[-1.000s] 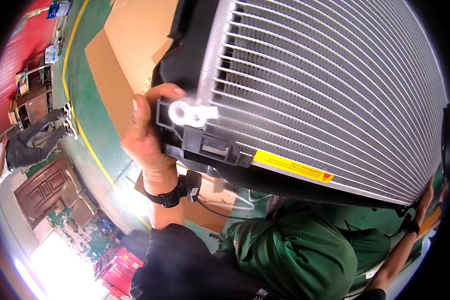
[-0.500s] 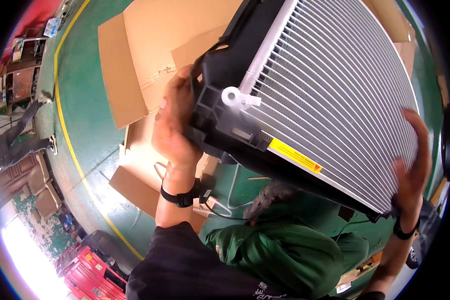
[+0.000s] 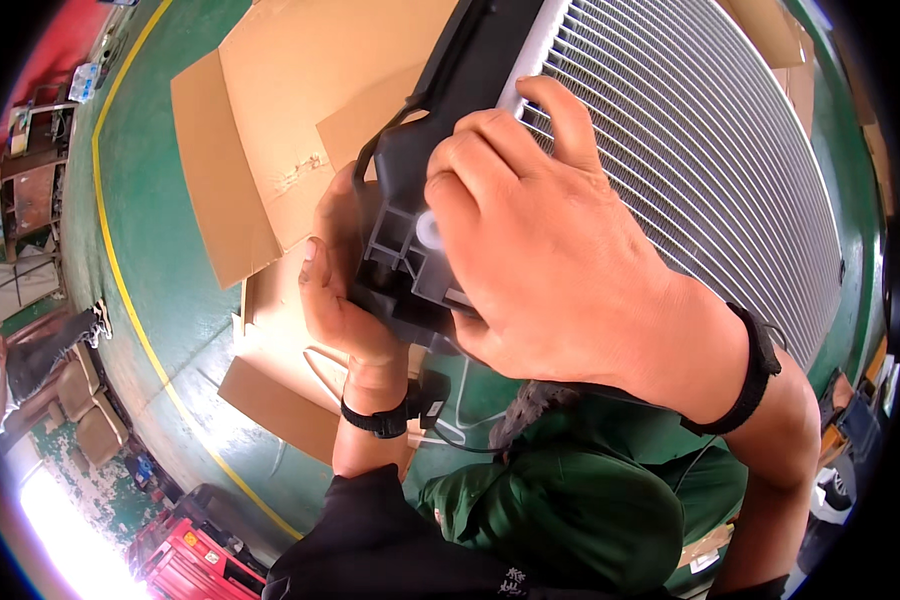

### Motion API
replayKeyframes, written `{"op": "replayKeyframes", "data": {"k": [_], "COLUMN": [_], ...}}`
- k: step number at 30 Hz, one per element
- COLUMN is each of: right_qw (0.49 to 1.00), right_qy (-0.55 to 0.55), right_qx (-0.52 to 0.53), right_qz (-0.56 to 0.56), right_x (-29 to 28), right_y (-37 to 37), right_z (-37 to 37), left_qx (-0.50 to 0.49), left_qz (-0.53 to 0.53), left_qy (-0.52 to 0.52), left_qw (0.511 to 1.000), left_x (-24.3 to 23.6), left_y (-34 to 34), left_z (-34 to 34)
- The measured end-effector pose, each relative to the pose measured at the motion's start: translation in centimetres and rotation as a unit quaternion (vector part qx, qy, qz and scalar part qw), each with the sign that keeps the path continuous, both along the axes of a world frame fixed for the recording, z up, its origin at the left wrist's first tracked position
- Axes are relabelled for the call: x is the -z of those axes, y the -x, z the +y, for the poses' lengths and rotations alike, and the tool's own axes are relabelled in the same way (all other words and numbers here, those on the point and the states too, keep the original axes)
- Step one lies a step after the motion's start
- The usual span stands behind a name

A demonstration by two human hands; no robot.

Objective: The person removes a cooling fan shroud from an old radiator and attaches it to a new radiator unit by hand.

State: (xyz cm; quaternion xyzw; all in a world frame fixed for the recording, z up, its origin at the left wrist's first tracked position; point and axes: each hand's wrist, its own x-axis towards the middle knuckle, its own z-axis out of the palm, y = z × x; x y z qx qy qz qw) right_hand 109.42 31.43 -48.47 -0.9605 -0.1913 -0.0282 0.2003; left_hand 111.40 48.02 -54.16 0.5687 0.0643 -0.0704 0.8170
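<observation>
A large silver-finned radiator (image 3: 710,150) with a black plastic end frame (image 3: 415,155) is tilted in front of me. My left hand (image 3: 345,290) is closed round the frame's near-left corner, its fingers partly hidden behind the plastic. My right hand (image 3: 570,260) lies over the same corner, fingers curled, with one fingertip at the silver edge beside the fins. A white round plastic plug (image 3: 428,230) peeks out beside the right hand's knuckles. Whatever is under the right palm is hidden.
An opened cardboard box (image 3: 320,75) stands behind and left of the radiator, flaps spread. A yellow line (image 3: 135,310) curves across the green floor. Another person's leg (image 3: 50,350) shows at far left, and a red machine (image 3: 195,560) at lower left.
My right hand has left the radiator's right edge and come across to its left corner, covering most of the white plug. My left hand keeps its hold; the radiator has shifted slightly left.
</observation>
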Motion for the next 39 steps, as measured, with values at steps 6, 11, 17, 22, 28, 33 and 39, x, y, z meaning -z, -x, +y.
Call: {"op": "replayKeyframes", "data": {"k": [6,11,17,22,28,33,39], "right_qw": [0.999,1.000,0.985,0.996,1.000,1.000,1.000], "right_qy": [0.009,0.012,-0.009,-0.093,-0.023,-0.007,-0.009], "right_qx": [-0.001,0.000,0.013,-0.004,-0.009,-0.007,-0.013], "right_qz": [-0.031,-0.027,-0.170,0.002,0.004,0.008,0.006], "right_x": [0.1,0.1,1.8,-0.7,-0.9,-1.7,-2.2], "right_y": [0.1,0.1,-0.5,-0.5,-0.3,-0.6,-0.5], "right_z": [1.0,1.0,0.7,0.4,0.1,-0.1,-0.1], "left_qx": [-0.019,-0.009,-0.037,-0.076,-0.043,-0.042,0.001], "left_qz": [0.012,0.002,0.043,0.065,0.064,0.064,0.017], "left_qy": [-0.035,-0.015,-0.007,-0.007,-0.024,0.000,0.073], "left_qw": [0.999,1.000,0.998,0.995,0.997,0.997,0.997], "left_x": [-0.5,0.0,-1.1,-0.9,-0.1,-0.3,0.3], "left_y": [0.2,-0.1,-0.1,-0.3,-0.5,-0.4,-0.2], "left_z": [0.5,0.8,-0.2,0.1,1.4,0.8,0.8]}}
